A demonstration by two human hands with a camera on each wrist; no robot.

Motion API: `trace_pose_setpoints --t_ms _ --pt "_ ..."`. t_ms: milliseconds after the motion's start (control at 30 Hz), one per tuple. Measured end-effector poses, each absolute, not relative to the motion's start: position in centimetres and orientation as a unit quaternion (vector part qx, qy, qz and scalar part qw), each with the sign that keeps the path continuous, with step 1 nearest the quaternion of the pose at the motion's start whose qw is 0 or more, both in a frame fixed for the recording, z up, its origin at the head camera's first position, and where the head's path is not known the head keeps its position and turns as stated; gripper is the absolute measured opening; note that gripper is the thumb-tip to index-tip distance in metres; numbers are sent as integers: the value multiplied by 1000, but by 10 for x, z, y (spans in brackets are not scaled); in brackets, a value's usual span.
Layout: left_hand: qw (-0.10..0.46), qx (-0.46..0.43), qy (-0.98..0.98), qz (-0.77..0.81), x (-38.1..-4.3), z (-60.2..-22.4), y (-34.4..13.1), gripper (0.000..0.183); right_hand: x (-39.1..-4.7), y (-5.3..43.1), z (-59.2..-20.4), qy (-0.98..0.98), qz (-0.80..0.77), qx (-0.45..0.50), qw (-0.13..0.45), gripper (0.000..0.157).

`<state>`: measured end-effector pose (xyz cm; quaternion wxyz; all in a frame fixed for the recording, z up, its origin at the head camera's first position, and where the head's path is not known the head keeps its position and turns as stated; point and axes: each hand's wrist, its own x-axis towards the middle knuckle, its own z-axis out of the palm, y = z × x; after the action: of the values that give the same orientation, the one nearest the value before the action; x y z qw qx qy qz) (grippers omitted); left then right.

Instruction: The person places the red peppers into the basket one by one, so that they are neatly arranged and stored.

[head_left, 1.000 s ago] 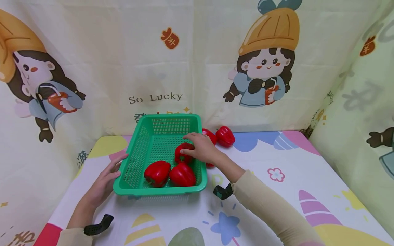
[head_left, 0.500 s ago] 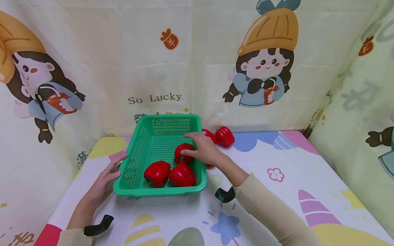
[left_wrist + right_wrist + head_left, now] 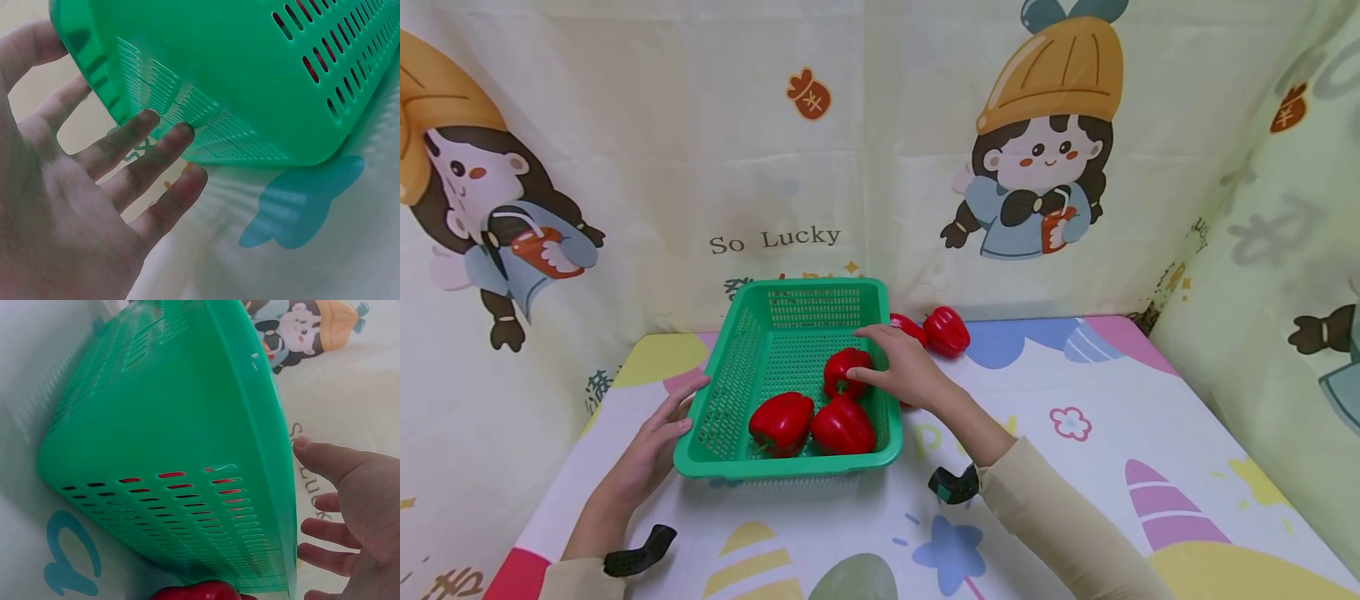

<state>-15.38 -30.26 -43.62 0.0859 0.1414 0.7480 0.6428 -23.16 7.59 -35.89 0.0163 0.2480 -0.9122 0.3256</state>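
Note:
A green plastic basket (image 3: 790,468) with slotted walls stands on the table, holding three red bell peppers. Two of these, the left pepper (image 3: 781,423) and the right pepper (image 3: 844,427), lie at the near end; another pepper (image 3: 846,367) sits just behind them. My left hand (image 3: 651,446) touches the basket's left rim, fingers extended along the outside, as the left wrist view also shows. Over the right rim reaches my right hand (image 3: 910,367), its fingers loosely spread and nothing held; its thumb overlaps the rear pepper in the head view.
Outside the basket at the back right lie two more bell peppers, one fully visible (image 3: 947,332) and one partly hidden (image 3: 910,327) behind the right hand. A red bit shows low beside the basket's right wall. A patterned cloth wall (image 3: 760,167) rises behind the table.
My right hand has drawn slightly right, its thumb now less over the rear pepper. The left hand, basket and peppers stay put apart from a slight shift of the view.

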Motion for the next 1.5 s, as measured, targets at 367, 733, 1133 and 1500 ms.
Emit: trace_pose_setpoints --t_ms 367,733,1133,1500 --pt "83 137 744 649 -153 -434 -302 53 -227 79 -359 -906 350 237 23 65" --pt "85 146 740 651 -153 -434 -301 52 -226 87 -364 -897 372 236 30 64" --pt "86 144 746 645 -156 -436 -304 53 -225 93 -367 -893 387 223 48 62" --pt "93 131 749 643 -153 -436 -302 53 -224 104 -368 -893 394 213 43 65"
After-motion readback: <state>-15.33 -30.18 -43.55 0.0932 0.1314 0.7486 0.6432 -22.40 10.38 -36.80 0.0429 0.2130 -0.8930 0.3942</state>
